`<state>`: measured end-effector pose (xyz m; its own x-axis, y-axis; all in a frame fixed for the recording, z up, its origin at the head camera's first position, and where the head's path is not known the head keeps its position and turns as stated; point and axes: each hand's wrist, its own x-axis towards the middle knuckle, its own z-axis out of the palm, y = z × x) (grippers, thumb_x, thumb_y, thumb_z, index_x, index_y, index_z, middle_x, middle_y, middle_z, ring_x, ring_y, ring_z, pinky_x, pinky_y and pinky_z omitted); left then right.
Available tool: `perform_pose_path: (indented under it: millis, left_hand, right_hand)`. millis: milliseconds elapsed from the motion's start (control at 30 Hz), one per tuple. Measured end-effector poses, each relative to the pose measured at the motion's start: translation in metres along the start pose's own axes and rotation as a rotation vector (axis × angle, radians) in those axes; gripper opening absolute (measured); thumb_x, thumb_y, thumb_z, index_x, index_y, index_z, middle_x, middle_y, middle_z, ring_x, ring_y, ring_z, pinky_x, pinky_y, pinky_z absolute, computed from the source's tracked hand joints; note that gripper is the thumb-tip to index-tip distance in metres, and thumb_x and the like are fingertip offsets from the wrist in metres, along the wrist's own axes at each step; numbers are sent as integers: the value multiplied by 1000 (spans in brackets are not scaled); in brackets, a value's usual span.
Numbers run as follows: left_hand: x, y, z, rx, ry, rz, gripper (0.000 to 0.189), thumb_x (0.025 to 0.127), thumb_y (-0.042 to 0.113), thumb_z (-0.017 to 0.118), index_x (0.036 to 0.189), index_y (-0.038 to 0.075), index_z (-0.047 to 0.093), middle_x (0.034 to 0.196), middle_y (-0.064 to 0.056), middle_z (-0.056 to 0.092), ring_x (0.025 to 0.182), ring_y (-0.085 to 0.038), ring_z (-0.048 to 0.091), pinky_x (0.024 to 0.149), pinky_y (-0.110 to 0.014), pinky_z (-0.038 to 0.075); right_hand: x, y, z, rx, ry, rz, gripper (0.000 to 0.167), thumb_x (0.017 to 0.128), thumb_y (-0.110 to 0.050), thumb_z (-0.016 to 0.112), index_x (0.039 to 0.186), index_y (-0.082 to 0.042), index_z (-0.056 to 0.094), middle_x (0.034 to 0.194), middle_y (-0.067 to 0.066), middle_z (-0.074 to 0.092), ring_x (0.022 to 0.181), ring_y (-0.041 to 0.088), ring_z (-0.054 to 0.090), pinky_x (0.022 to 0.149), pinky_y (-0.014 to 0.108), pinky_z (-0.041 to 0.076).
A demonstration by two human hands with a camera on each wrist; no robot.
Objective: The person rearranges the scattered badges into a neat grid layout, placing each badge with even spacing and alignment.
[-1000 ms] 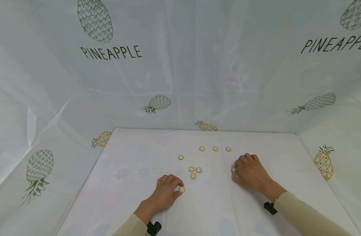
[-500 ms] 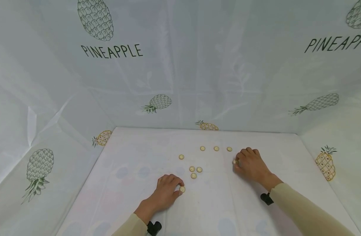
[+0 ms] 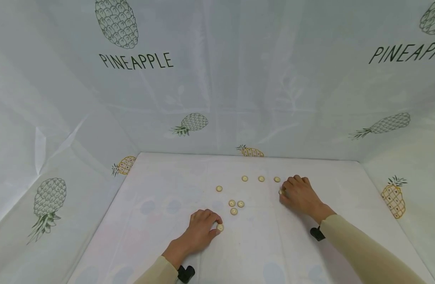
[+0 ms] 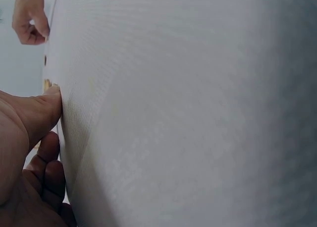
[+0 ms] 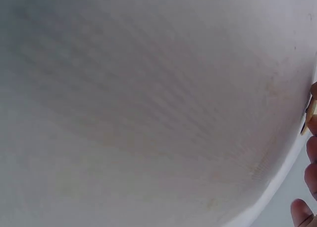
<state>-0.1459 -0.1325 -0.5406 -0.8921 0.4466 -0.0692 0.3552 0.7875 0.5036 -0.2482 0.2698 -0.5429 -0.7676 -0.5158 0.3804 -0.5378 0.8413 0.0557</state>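
In the head view my left hand (image 3: 201,230) rests on the table and pinches a round cream button (image 3: 220,228) between thumb and index finger. Farther right, my right hand (image 3: 300,197) pinches another cream button (image 3: 282,192), partly covered by its fingers; its edge shows as a thin disc (image 5: 309,117) in the right wrist view. Between the hands, three buttons (image 3: 233,211) lie close together, and a lone button (image 3: 219,189) sits behind them. A row of three buttons (image 3: 261,178) runs along the back, its rightmost button (image 3: 276,179) just behind the right hand's fingers.
A white cloth covers the table (image 3: 160,185). White sheeting (image 3: 260,90) printed with pineapples hangs along the back and both sides. A black device (image 3: 185,273) is strapped at the left wrist, and another black device (image 3: 317,234) at the right.
My right hand has slid away from me with its button, closer to the right end of the back row. The left hand keeps its place and grip.
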Motion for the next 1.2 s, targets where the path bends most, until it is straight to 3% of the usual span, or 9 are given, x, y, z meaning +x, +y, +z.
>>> perform_pose_path:
  millis: [533,1200]
  left_hand:
    - [0,1,-1,-10,10,11,15,103,24,70,116,26,62,121,7,58,118,-19,48,111,-53,33]
    - [-1,1,0,-25,8,-1,15,103,24,70,116,25,62,121,8,57,119,-19,46,112,-53,32]
  right_hand:
    - [3,0,-3,57,-116,100,15,91,-24,75,96,-10,73,99,6,67,92,29,55,83,52,44]
    - [3,-2,-2,83,-91,102,13,91,-22,76,96,-10,74,98,6,67,92,29,56,82,51,43]
